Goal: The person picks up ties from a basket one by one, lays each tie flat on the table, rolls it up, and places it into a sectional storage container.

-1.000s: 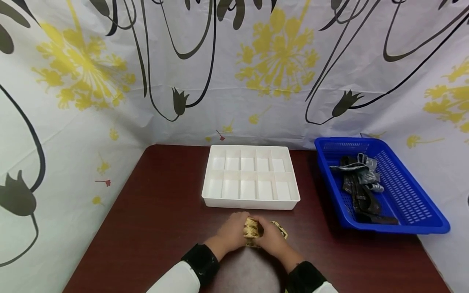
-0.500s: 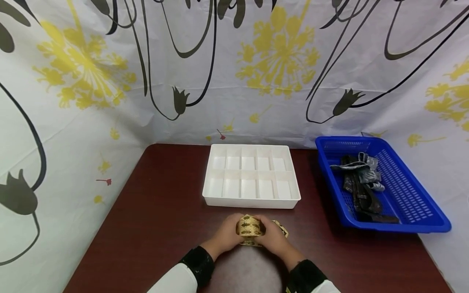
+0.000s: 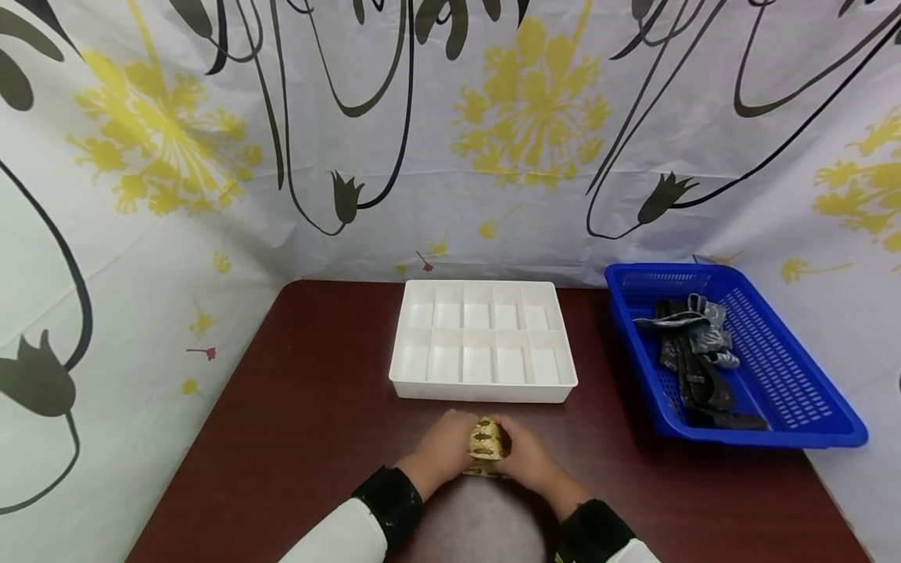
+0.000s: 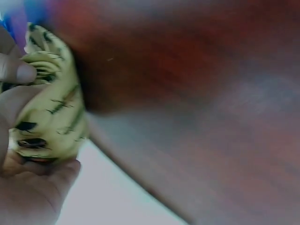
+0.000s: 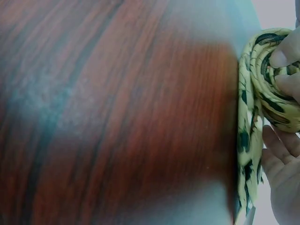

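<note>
**A:** Both hands down at the near edge of the dark wood worktop, just in front of the white divided tray. Left hand and right hand cupped around a rolled yellow strip with dark markings, one on each side, fingers curled onto it. Roll sandwiched right between the two palms, touching both.

**B:** Same from the wrist views? Bit blurry on the left one.

**A:** Yep. Left wrist view: roll pressed against the left palm, a fingertip on top of it. Right wrist view: coil pinched at its end by the fingertips, a loose tail of the strip hanging down along the right palm. So both grips closed on the roll, nothing slack.

**B:** And over on the right?

**A:** Blue basket at the right edge of the worktop, well apart from the hands, with dark and grey strips piled inside. Tray compartments all white inside.
</note>
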`<state>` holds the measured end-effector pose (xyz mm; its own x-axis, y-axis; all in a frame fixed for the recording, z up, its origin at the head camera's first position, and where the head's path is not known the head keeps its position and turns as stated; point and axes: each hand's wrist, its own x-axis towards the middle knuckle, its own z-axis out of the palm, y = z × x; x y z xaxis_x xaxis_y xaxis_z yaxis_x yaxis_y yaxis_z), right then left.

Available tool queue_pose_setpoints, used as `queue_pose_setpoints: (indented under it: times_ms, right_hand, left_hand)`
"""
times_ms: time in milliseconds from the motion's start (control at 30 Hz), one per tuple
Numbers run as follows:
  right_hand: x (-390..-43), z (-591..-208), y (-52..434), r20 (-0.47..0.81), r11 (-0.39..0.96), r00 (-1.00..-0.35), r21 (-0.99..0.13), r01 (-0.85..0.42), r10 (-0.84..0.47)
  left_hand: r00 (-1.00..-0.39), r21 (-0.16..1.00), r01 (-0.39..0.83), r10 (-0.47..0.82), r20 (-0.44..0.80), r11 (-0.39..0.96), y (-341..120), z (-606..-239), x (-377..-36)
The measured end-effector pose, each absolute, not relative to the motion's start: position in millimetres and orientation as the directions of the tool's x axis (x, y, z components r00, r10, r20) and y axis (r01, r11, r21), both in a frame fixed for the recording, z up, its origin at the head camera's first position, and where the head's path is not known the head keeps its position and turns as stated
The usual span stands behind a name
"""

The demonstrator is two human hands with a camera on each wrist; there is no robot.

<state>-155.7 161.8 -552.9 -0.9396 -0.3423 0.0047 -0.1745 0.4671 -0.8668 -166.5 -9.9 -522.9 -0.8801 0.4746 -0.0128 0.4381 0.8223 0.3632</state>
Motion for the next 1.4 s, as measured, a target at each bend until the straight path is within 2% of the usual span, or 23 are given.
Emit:
queue_pose_setpoints:
  times_ms: [200, 367, 433, 533, 700, 800, 933, 1133, 1400]
  right_hand:
    - [-155, -551, 161, 0.005, 0.416, -0.938, -0.895, -0.158, -0.347]
    - [-151, -552, 157, -0.023, 0.396, -0.947, -0.912, -0.111, -0.320]
    - [-150, -553, 157, -0.036, 0.392, -0.952, -0.916, -0.091, -0.305]
    - [-149, -555, 158, -0.058, 0.385, -0.958, -0.921, -0.058, -0.282]
    - [-149, -557, 159, -0.052, 0.385, -0.960, -0.921, -0.060, -0.274]
    - [-151, -560, 160, -0.020, 0.421, -0.964, -0.902, -0.098, -0.266]
    - [-152, -564, 162, 0.001, 0.457, -0.965, -0.881, -0.126, -0.264]
    - [-153, -564, 163, 0.028, 0.473, -0.962, -0.867, -0.160, -0.273]
    - [-153, -555, 163, 0.026, 0.500, -0.947, -0.844, -0.193, -0.320]
  left_hand:
    - [-0.921, 0.209, 0.348, 0.374, -0.105, 0.914, 6, -509, -163]
    - [-0.928, 0.219, 0.326, 0.356, -0.113, 0.920, 8, -509, -161]
    - [-0.923, 0.282, 0.336, 0.374, -0.092, 0.899, 4, -513, -162]
    - [-0.910, 0.440, 0.352, 0.413, -0.047, 0.826, -4, -526, -165]
    - [-0.907, 0.694, 0.275, 0.419, -0.043, 0.666, -19, -543, -166]
    - [-0.908, 0.763, 0.251, 0.418, -0.028, 0.596, -22, -547, -166]
    - [-0.898, 0.794, 0.271, 0.441, 0.004, 0.545, -22, -547, -168]
    - [-0.871, 0.714, 0.361, 0.490, 0.028, 0.600, -22, -540, -171]
    - [-0.858, 0.458, 0.455, 0.514, -0.003, 0.764, -10, -521, -172]
